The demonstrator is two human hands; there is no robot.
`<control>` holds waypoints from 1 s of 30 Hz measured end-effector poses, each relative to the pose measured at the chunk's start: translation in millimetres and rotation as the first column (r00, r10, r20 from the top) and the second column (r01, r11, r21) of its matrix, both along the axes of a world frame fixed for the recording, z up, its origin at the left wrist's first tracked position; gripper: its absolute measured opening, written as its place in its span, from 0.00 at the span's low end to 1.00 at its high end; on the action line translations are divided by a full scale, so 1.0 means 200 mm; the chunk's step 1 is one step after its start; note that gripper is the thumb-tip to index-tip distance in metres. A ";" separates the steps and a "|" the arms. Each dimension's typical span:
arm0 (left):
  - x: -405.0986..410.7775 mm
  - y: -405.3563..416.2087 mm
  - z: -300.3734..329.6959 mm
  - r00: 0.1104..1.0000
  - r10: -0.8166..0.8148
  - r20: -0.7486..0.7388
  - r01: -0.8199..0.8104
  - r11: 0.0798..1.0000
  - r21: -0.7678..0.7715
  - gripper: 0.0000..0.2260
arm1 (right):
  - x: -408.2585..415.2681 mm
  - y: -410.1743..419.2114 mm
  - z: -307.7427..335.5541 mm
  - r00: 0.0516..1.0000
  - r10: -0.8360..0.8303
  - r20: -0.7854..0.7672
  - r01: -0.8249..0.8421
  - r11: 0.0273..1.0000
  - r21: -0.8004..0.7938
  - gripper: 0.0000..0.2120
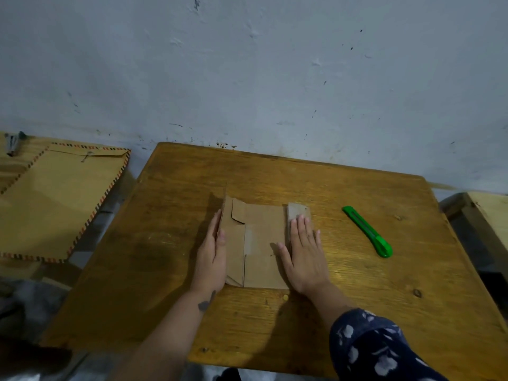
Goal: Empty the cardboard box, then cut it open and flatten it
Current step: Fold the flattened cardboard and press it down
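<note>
A brown cardboard box [261, 243] lies cut open and nearly flat in the middle of the wooden table [170, 243]. My left hand [213, 254] stands on edge against its left flap, fingers straight and together. My right hand [303, 251] lies palm down on the box's right side, fingers spread, covering part of a grey flap [297, 210]. A green utility knife [368, 231] rests on the table to the right of the box, apart from both hands.
A large brown envelope with striped edges [55, 199] lies on a surface to the left of the table. A pale wall stands right behind the table. A wooden object [483, 213] sits at the right edge.
</note>
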State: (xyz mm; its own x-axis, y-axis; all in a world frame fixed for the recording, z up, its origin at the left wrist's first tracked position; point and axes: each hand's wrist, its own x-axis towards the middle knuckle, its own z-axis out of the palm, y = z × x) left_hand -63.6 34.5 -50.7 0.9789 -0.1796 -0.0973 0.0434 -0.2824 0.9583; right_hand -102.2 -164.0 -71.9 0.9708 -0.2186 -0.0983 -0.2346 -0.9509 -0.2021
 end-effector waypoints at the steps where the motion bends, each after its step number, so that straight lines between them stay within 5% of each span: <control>1: -0.01 -0.03 0.03 0.999 0.020 -0.028 -0.021 0.998 -0.051 0.20 | 0.00 0.00 0.00 1.000 0.000 0.001 0.000 1.000 0.017 0.34; 9: -0.07 -0.25 0.12 0.973 -0.045 -0.225 -0.002 0.979 -0.206 0.27 | 0.00 -0.01 0.00 0.999 0.008 0.045 -0.012 0.996 0.091 0.36; 12: -0.05 -0.29 0.07 0.984 -0.157 -0.084 0.160 0.986 0.035 0.31 | -0.01 -0.02 0.00 0.997 0.002 0.080 -0.013 0.990 0.141 0.35; 15: -0.04 -0.33 0.02 0.940 -0.340 0.019 0.305 0.865 0.399 0.33 | -0.01 -0.02 0.00 0.993 -0.014 0.116 -0.011 0.978 0.209 0.35; 18: -0.02 -0.35 0.00 0.921 -0.390 -0.016 0.338 0.777 0.531 0.35 | -0.02 -0.03 -0.01 0.992 -0.023 0.125 -0.008 0.971 0.237 0.35; 21: 0.04 -0.35 -0.01 0.916 -0.400 -0.029 0.357 0.780 0.514 0.35 | -0.02 -0.04 0.00 0.989 -0.059 0.135 0.024 0.967 0.252 0.31; 25: 0.17 -0.35 0.00 0.966 -0.258 -0.016 0.251 0.920 0.302 0.33 | -0.02 -0.04 -0.01 0.984 -0.094 0.152 0.046 0.955 0.291 0.25; 30: 0.19 -0.39 -0.01 0.918 -0.396 0.029 0.349 0.839 0.417 0.29 | -0.04 -0.06 0.01 0.955 -0.209 0.209 0.071 0.848 0.526 0.27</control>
State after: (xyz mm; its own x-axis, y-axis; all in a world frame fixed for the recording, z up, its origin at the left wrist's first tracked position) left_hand -25.8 -44.2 -53.2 0.8542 -0.5020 -0.1350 -0.2399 -0.6111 0.7543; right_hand -111.0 -177.0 -70.3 0.9402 -0.3406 0.0064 -0.2336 -0.6584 -0.7155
